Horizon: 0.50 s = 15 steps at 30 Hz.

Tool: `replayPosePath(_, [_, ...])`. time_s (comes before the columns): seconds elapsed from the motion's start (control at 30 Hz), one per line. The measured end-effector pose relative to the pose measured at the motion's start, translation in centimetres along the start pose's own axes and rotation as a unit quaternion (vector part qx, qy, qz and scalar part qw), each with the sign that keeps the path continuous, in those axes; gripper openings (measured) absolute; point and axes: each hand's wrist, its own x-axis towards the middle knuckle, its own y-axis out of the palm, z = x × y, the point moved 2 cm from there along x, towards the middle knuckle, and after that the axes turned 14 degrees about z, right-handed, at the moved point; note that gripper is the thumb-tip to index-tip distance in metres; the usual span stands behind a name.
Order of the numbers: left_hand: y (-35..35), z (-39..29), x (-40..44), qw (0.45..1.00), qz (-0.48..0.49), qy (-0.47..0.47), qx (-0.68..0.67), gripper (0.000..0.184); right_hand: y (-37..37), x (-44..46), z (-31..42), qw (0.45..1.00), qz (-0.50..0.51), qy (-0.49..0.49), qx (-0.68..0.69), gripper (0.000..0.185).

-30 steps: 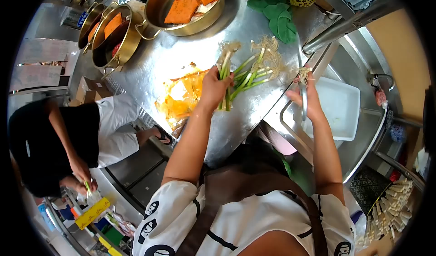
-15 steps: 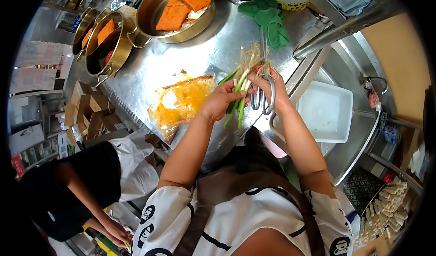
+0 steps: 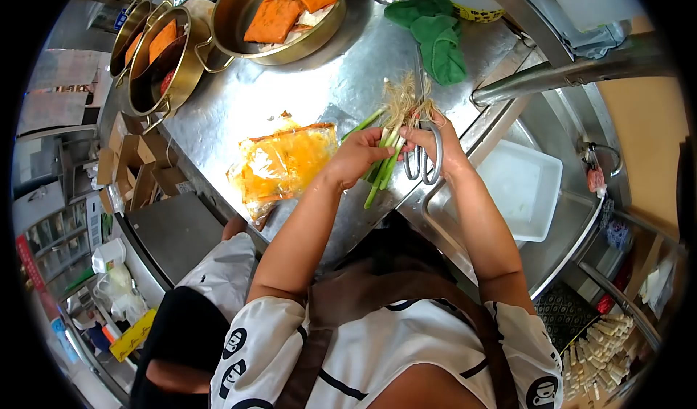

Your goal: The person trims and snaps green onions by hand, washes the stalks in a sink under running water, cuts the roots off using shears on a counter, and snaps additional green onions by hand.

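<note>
The steel table (image 3: 254, 93) bore three brass pots, the big pot (image 3: 308, 49) holding orange slabs. Beside it was the sink (image 3: 577, 129) with a white tub (image 3: 530, 187), a pipe (image 3: 566, 75) crossing its corner. A packet (image 3: 287, 164) lay near the left hand (image 3: 354, 158), a green cloth (image 3: 440, 46) beyond the scissors (image 3: 438, 153). The left hand pinched the scallions (image 3: 377, 184); the right hand (image 3: 443, 142) gripped the scissors at their roots, which partly hid the blades. One second earlier, the hands were well apart.
</note>
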Motion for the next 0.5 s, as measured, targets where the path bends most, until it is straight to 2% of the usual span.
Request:
replayPosePath(0.23, [-0.6, -0.2, 0.2, 0.996, 0.018, -0.002, 0.093, 0.028, -0.9, 1.2, -1.0, 0.999, 0.027, 0.031, -0.029, 0.038])
replayPosePath(0.3, [-0.7, -0.2, 0.1, 0.997, 0.006, -0.026, -0.075, 0.024, -0.8, 1.1, -1.0, 0.999, 0.025, 0.016, -0.018, 0.037])
replayPosePath(0.33, [-1.0, -0.1, 0.2, 0.997, 0.007, -0.026, -0.076, 0.024, -0.7, 1.0, -0.9, 1.0, 0.023, 0.0, -0.006, 0.037])
replayPosePath(0.43, [-1.5, 0.2, 0.5, 1.0, -0.001, -0.024, -0.016, 0.024, 0.0, 0.6, -0.7, 0.999, -0.003, -0.001, -0.038, 0.035])
replayPosePath(0.5, [-1.3, 0.4, 0.9, 0.997, -0.052, -0.046, 0.029, 0.025, 0.2, 0.5, -0.8, 0.998, -0.012, 0.022, -0.06, 0.033])
